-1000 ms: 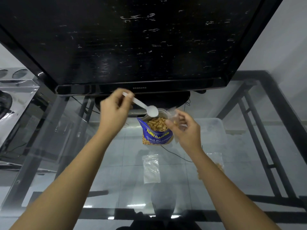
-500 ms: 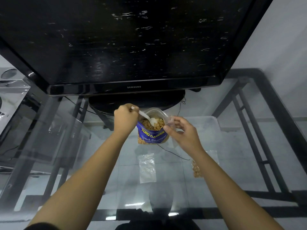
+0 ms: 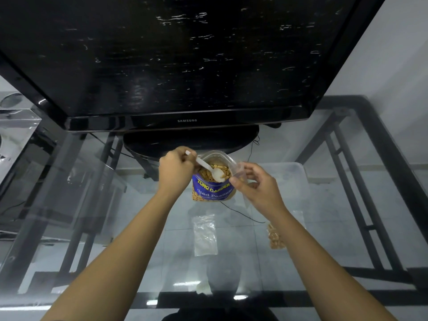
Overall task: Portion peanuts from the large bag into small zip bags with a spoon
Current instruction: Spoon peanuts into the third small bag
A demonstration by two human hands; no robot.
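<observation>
Left hand grip wraps a white plastic spoon over the glossy blue peanut bag; right hand pinches a clear zip bag.

Large black Samsung television fills the upper frame, screen dark with faint glare streaks, on an oval black stand base. It sits on a clear glass tabletop with a black metal frame. Pale tiled floor shows through the glass, thin black cable on it. Plain white wall right. Silvery box at left, possibly a speaker.
</observation>
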